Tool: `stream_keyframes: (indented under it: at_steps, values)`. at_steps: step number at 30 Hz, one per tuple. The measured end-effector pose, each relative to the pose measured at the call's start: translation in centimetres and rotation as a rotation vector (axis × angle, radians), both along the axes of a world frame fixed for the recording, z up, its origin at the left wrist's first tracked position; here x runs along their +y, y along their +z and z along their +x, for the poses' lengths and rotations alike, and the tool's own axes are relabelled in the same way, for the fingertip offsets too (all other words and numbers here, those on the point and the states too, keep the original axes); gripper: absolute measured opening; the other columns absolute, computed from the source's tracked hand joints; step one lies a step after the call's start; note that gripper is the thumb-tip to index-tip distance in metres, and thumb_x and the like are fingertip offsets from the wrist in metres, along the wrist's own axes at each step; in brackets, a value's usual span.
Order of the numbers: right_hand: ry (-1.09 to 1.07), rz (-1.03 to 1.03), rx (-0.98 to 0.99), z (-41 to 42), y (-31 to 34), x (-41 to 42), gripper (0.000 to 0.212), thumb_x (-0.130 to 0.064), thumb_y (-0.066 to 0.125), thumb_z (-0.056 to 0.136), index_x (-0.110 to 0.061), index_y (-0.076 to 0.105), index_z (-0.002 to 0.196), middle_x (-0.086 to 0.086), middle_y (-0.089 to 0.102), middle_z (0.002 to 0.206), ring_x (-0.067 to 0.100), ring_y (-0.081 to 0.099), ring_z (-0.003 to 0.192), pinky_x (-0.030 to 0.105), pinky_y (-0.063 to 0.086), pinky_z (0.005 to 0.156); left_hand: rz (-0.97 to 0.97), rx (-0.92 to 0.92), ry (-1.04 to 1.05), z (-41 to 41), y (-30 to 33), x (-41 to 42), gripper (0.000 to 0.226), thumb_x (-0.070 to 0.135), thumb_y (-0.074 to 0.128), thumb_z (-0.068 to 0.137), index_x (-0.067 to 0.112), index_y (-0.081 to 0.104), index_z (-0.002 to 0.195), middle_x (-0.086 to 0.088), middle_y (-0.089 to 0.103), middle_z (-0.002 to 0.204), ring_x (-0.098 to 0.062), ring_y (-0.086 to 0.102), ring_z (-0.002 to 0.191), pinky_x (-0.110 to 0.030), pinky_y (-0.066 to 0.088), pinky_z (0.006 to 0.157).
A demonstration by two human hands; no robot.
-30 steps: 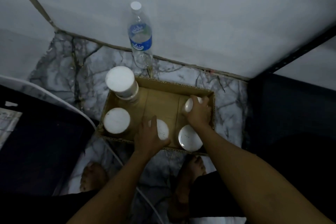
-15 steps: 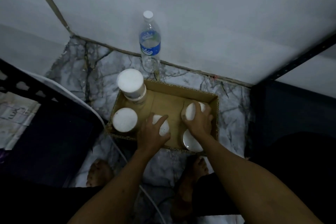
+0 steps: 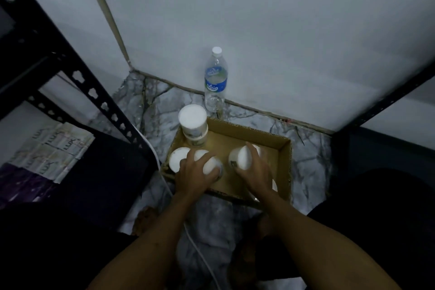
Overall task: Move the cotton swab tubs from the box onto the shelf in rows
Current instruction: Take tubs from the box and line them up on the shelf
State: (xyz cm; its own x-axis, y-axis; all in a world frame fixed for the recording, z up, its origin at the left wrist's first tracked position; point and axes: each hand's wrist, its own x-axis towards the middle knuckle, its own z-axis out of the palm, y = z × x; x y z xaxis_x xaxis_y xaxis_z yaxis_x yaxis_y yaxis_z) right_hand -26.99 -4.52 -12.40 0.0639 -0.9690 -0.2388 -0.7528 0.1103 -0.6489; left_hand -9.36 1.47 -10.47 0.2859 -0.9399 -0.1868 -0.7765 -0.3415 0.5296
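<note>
An open cardboard box (image 3: 284, 162) sits on the marble floor by the wall. My left hand (image 3: 196, 178) grips a white-lidded cotton swab tub (image 3: 207, 162), tilted and raised above the box's left half. My right hand (image 3: 255, 172) holds a second tub (image 3: 242, 156) over the box's right half. A stack of two tubs (image 3: 193, 122) stands in the box's far left corner, and one more tub (image 3: 177, 159) stands at the near left. Another lid (image 3: 274, 185) peeks out behind my right wrist. The black metal shelf frame (image 3: 89, 87) rises at the left.
A clear water bottle (image 3: 215, 80) with a blue label stands against the wall behind the box. Packs of wrapped soap (image 3: 51, 148) lie on the shelf at the left. A white cable (image 3: 200, 249) runs across the floor between my bare feet. A dark shelf stands at the right.
Both hands have closed on their tubs and lifted them up from the box floor. The view has swung so the left shelf frame and the soap packs show more.
</note>
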Motion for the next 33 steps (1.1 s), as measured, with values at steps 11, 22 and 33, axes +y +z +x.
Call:
stream_keyframes:
  at_steps: [11,22,33]
  values:
    - [0.133,-0.032,0.024,1.5,2.9,3.8,0.084,-0.046,0.071,0.074,-0.043,0.024,0.143,0.004,0.024,0.146,0.035,0.033,0.129,0.047,0.04,0.096,-0.107,-0.04,0.079,1.9,2.5,4.9,0.064,0.057,0.067,0.07,0.043,0.048,0.129,-0.002,0.037,0.138,-0.032,0.042,0.121,-0.044,0.046,0.094]
    - [0.297,-0.025,0.0,3.2,6.8,7.8,0.083,-0.046,0.072,0.069,-0.038,0.03,0.14,0.007,0.033,0.143,0.03,0.036,0.129,0.041,0.038,0.102,-0.061,-0.019,0.182,3.2,6.4,10.2,0.077,0.049,0.069,0.07,0.044,0.036,0.14,0.002,0.034,0.139,-0.03,0.043,0.115,-0.039,0.045,0.087]
    - [0.428,-0.164,-0.047,7.0,11.1,9.1,0.082,-0.038,0.077,0.068,-0.035,0.038,0.139,0.009,0.033,0.139,0.034,0.039,0.124,0.041,0.042,0.098,-0.084,-0.028,0.355,5.2,9.8,14.9,0.071,0.049,0.068,0.072,0.039,0.038,0.135,0.004,0.029,0.141,-0.032,0.039,0.12,-0.043,0.042,0.09]
